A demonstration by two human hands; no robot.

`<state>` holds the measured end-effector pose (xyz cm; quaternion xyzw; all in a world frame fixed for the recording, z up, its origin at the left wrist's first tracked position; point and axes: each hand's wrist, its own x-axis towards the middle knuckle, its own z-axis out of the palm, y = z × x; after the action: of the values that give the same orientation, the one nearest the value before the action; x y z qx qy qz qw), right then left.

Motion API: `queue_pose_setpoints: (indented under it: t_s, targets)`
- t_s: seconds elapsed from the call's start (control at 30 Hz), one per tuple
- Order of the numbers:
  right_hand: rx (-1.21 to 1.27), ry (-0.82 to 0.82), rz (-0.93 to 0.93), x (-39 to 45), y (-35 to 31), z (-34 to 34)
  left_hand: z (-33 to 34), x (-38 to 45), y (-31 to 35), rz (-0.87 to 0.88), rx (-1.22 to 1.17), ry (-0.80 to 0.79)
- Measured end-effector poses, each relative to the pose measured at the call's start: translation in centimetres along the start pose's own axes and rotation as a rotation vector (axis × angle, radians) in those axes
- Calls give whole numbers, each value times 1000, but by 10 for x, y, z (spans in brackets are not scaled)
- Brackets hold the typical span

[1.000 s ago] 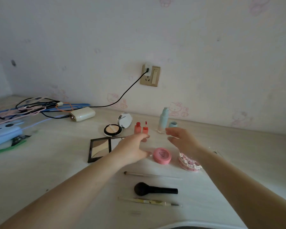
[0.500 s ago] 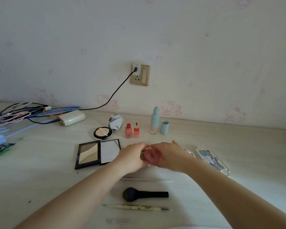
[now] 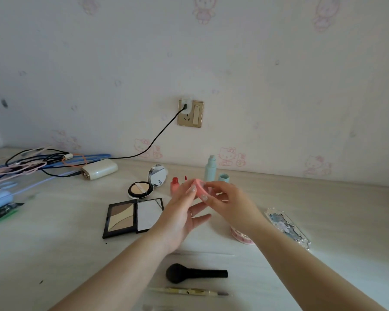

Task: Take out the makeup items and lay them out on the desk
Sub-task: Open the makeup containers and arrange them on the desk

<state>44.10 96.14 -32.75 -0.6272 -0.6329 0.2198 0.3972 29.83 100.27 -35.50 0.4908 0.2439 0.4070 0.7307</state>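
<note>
left hand (image 3: 182,217) and right hand (image 3: 228,204) pinching pink compact (image 3: 200,187), seemingly tilted

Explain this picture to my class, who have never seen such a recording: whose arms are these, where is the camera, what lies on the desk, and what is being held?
There is no machine here. A person wears one wide-angle camera on the head, so you look forward and down along their bare arms. The left hand and right hand together hold a small round pink compact above the desk. Laid out there are an open brown palette, an open powder compact, a red bottle, a pale blue bottle beside its cap, a black brush and a thin pencil. Cables and a white charger lie at the far left.
</note>
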Motion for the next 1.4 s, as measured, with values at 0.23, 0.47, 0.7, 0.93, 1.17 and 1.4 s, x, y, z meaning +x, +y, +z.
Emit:
queue_pose_setpoints:
  t_s: [0.23, 0.47, 0.7, 0.93, 1.17, 1.4]
  targets:
    - [-176, 37, -164, -13, -13, -9, 2, -3, 12, -117, -314, -2]
    - [-304, 42, -204, -18, -19, -9, -1, -10, 12, -157, -308, 0]
    - [-224, 3, -104, -19, -23, -8, 2, -16, 15, -43, -315, -14]
    - [-171, -10, 29, -16, -30, -1, 6, -13, 10, 71, -235, 72]
    - [-352, 22, 12, -16, -41, 8, 13, -16, 9, 159, -113, 112]
    - [-515, -26, -50, -10, -38, 14, 9, -15, 2, 194, -42, 177]
